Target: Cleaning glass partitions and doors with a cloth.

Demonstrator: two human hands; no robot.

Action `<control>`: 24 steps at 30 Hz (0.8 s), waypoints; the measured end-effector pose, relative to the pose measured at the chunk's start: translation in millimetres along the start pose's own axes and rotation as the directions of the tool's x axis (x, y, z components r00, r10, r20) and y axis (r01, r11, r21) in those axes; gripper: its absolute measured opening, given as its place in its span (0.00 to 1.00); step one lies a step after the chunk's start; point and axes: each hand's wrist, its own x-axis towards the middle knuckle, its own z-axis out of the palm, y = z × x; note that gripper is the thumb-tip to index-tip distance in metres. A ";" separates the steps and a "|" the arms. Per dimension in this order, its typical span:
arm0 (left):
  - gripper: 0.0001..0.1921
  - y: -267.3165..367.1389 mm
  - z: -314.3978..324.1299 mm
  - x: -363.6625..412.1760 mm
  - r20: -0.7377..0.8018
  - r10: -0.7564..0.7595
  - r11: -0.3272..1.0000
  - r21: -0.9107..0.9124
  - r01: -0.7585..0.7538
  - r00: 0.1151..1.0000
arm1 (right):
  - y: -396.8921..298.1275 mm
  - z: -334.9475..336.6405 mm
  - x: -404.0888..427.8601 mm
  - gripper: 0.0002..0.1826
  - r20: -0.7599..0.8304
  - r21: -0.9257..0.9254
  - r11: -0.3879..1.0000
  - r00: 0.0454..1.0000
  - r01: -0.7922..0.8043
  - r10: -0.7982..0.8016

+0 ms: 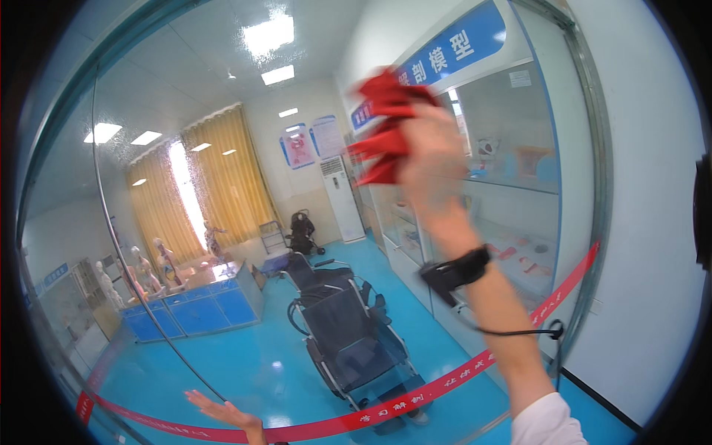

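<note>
My right hand (pixel 436 153), blurred, is raised high at the upper right with its fingers around a crumpled red cloth (pixel 386 128). The cloth lies before a large glass pane (pixel 183 367); whether it touches the glass I cannot tell. A black strap with a small device (pixel 459 272) circles my right wrist, and a thin cable hangs from it. Low in the view, my left hand (pixel 225 411) is held up with extended fingers and nothing in it. It is near the red printed band (pixel 334 425) that runs across the glass.
Through the glass stand a folding wheelchair (pixel 347 334), a blue cabinet (pixel 208 311) bearing anatomical torso models (pixel 164 261), and a display case (pixel 500 222). Farther back are yellow curtains (pixel 228 161) and a floor-standing air conditioner (pixel 342 200). A metal frame (pixel 592 111) and white wall (pixel 639 222) border the right.
</note>
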 end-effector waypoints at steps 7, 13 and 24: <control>0.39 15.4 19.6 7.4 -0.038 0.006 0.999 -0.050 -0.008 0.999 | 238.0 -99.7 -92.8 0.19 -0.117 -0.318 0.853 0.910 -0.414 0.398; 0.39 14.6 13.5 9.6 -0.014 -0.011 1.000 -0.026 0.011 1.000 | 72.1 -60.9 -83.9 0.23 -0.040 0.033 0.971 0.971 -0.235 0.236; 0.38 24.6 2.4 3.6 0.083 -0.026 0.993 -0.117 0.035 0.996 | -296.2 -16.1 -223.6 0.06 0.239 0.460 0.849 0.884 0.261 -0.401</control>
